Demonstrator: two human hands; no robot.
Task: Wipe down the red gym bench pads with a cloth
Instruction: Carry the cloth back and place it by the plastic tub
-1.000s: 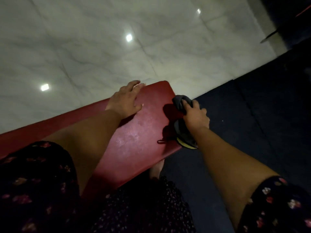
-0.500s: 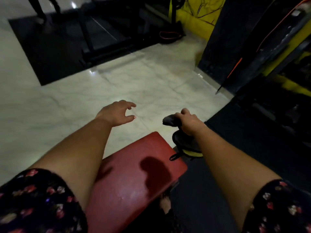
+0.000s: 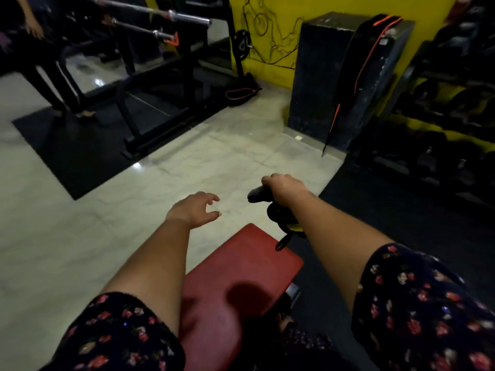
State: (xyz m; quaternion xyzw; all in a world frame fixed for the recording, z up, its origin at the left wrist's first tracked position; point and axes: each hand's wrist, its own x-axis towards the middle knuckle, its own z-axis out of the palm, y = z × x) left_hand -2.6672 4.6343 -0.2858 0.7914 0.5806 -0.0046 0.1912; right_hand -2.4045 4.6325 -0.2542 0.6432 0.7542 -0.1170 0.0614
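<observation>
I see the red bench pad [image 3: 241, 277] over pale marble floor [image 3: 80, 210]; my right hand [image 3: 284, 187] grips the dark cloth [image 3: 278, 212], my left hand [image 3: 195, 208] hangs loosely spread beside a yellow wall [image 3: 267, 12].

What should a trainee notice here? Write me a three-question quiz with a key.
1. True or false: the left hand holds nothing.
2. Fill in: the bench pad is coloured ___.
3. The cloth is: A lying flat on the pad; B gripped by the right hand; C gripped by the left hand.
Key: 1 true; 2 red; 3 B.
</observation>
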